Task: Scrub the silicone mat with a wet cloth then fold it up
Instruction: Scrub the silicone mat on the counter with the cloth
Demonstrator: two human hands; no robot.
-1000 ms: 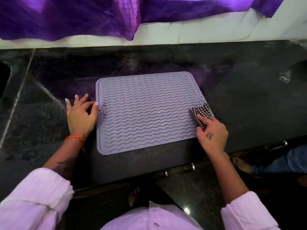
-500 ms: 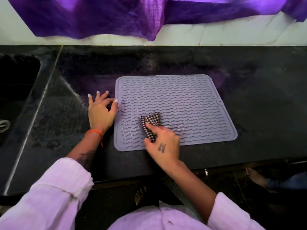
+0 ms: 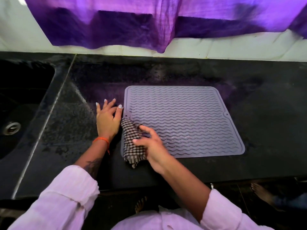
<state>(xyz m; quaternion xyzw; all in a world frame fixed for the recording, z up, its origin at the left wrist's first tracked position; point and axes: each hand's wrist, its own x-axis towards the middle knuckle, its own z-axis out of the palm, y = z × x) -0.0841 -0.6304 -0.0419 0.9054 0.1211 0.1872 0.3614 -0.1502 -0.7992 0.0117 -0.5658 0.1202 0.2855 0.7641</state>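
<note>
A lavender silicone mat with wavy ridges lies flat on the black counter. My right hand presses a black-and-white checked cloth onto the mat's near left corner; the cloth hangs partly over the mat's edge onto the counter. My left hand rests flat on the counter just left of the mat, fingers spread, thumb tip at the mat's left edge. Wet streaks shine on the mat's near part.
A dark sink with a metal drain is set into the counter at the left. A purple cloth hangs over the white tiled wall behind. Another person's bare foot shows on the floor at lower right.
My right hand has swept the cloth from the mat's right edge across to its near left corner. The left hand has stayed by the mat's left edge. The view shifted left.
</note>
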